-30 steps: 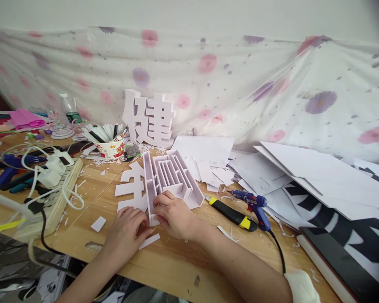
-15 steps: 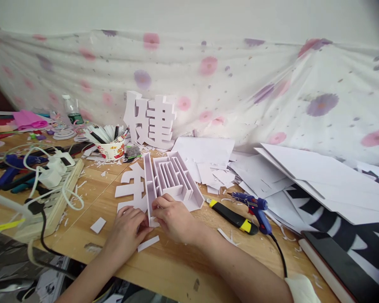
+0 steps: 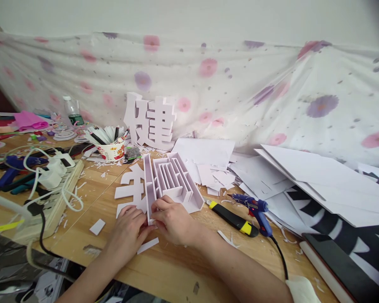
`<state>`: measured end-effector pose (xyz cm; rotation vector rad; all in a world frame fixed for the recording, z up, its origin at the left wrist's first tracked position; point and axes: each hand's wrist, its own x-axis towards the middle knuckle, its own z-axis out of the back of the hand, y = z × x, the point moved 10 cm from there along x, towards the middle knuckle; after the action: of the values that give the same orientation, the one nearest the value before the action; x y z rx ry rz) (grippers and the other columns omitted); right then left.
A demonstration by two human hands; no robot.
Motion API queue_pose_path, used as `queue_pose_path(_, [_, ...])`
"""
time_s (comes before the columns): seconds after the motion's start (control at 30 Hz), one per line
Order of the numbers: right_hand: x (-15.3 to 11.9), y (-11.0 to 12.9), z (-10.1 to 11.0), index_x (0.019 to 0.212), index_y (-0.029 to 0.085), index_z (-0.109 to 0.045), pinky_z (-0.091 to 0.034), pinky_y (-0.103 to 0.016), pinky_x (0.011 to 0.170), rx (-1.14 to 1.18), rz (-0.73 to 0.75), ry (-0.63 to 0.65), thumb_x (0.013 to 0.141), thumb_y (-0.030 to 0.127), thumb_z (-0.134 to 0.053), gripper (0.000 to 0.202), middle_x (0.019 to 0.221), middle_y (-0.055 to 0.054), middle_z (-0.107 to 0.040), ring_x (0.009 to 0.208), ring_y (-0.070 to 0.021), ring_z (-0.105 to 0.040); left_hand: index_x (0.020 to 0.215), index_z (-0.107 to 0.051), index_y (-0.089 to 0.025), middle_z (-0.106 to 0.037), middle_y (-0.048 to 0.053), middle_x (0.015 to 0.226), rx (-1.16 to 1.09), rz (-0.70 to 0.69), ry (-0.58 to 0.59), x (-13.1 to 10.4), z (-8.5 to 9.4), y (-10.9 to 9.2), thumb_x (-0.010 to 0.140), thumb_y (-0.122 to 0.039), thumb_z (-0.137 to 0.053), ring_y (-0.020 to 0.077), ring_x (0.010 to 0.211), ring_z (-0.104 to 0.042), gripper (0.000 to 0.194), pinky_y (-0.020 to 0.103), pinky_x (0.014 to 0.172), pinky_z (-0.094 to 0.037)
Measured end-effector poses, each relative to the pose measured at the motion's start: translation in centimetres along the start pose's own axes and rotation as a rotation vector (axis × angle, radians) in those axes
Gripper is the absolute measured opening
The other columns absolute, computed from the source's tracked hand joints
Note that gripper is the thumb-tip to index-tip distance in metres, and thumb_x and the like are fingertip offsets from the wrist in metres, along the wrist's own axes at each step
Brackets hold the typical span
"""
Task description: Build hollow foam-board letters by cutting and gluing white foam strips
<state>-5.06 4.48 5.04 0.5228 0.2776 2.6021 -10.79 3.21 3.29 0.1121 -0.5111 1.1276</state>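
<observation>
A white foam-board structure with upright walls (image 3: 173, 191) lies on the wooden table. At its near left end, my left hand (image 3: 131, 225) has its fingers bent against the long narrow compartment's end. My right hand (image 3: 172, 219) pinches at the same near end, its fingertips over the wall; whatever lies between them is hidden. A flat white cut-out (image 3: 134, 185) lies left of the structure, partly behind my left hand. A thin white strip (image 3: 148, 245) and a small white rectangle (image 3: 97, 227) rest nearer the table's front edge.
Right of my hands lie a yellow-black cutter (image 3: 232, 217) and a blue glue gun (image 3: 254, 208) with its cord. White sheets (image 3: 303, 172) pile up at the right. A power strip (image 3: 60, 202) with cables is at the left. A paper bowl (image 3: 111, 151) and a standing white character (image 3: 150, 122) are behind.
The fingers of my left hand have shifted slightly at the structure's near end, the thumb reaching a little further right. My right hand stays almost where it was.
</observation>
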Motion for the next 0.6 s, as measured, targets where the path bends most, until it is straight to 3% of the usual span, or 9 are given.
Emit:
queue_pose_path(0.2, [0.3, 0.1, -0.1, 0.065, 0.018, -0.056, -0.043, -0.027, 0.073, -0.007, 0.007, 0.008, 0.075, 0.008, -0.053, 0.015, 0.096, -0.003, -0.058, 0.087, -0.0171, -0.047, 0.065, -0.055, -0.018, -0.058, 0.003, 0.065, 0.057, -0.016, 0.005, 0.3, -0.1, -0.5, 0.082, -0.022, -0.051, 0.0217, 0.07, -0.055, 0.018, 0.042, 0.078, -0.042])
queue_pose_path(0.3, [0.1, 0.0, -0.2, 0.071, 0.018, -0.057, -0.043, -0.027, 0.076, 0.015, -0.018, 0.032, 0.077, 0.008, -0.052, 0.013, 0.098, -0.003, -0.057, 0.091, -0.0177, -0.048, 0.066, -0.057, -0.017, -0.059, 0.005, 0.066, 0.078, 0.035, 0.06, 0.6, -0.2, -0.5, 0.082, -0.025, -0.052, 0.0231, 0.07, -0.055, 0.019, 0.042, 0.077, -0.041])
queue_pose_path(0.37, [-0.4, -0.4, 0.0, 0.087, 0.018, -0.057, -0.043, -0.028, 0.078, 0.058, -0.067, 0.029, 0.077, 0.007, -0.051, 0.017, 0.104, -0.005, -0.054, 0.095, -0.0182, -0.048, 0.065, -0.056, -0.018, -0.059, 0.004, 0.066, 0.056, 0.074, 0.128, 0.7, -0.2, -0.4, 0.081, -0.029, -0.055, 0.023, 0.071, -0.055, 0.02, 0.041, 0.076, -0.041])
queue_pose_path(0.47, [-1.7, -1.8, 1.0, 0.11, 0.017, -0.047, -0.044, -0.029, 0.078, 0.135, -0.203, -0.061, 0.073, 0.003, -0.049, 0.04, 0.112, -0.008, -0.049, 0.097, -0.0173, -0.05, 0.064, -0.056, -0.019, -0.059, 0.002, 0.066, -0.044, 0.111, 0.239, 0.6, -0.1, -0.3, 0.078, -0.037, -0.059, 0.0221, 0.071, -0.055, 0.023, 0.037, 0.073, -0.04])
queue_pose_path(0.53, [-2.6, -2.7, 1.5, 0.11, 0.017, -0.045, -0.044, -0.028, 0.074, 0.144, -0.297, -0.105, 0.073, 0.004, -0.051, 0.04, 0.111, -0.008, -0.049, 0.091, -0.0167, -0.052, 0.064, -0.056, -0.02, -0.059, 0.001, 0.065, -0.114, 0.145, 0.276, 0.6, 0.1, 0.1, 0.078, -0.044, -0.056, 0.0211, 0.07, -0.054, 0.028, 0.033, 0.069, -0.038])
queue_pose_path(0.6, [-2.8, -3.0, 1.2, 0.101, 0.017, -0.051, -0.043, -0.027, 0.069, 0.109, -0.343, -0.055, 0.076, 0.012, -0.057, 0.026, 0.101, -0.006, -0.055, 0.085, -0.0172, -0.054, 0.062, -0.054, -0.02, -0.057, 0.001, 0.063, -0.166, 0.189, 0.284, 0.6, 0.4, 0.7, 0.082, -0.049, -0.048, 0.0199, 0.068, -0.053, 0.035, 0.03, 0.065, -0.036])
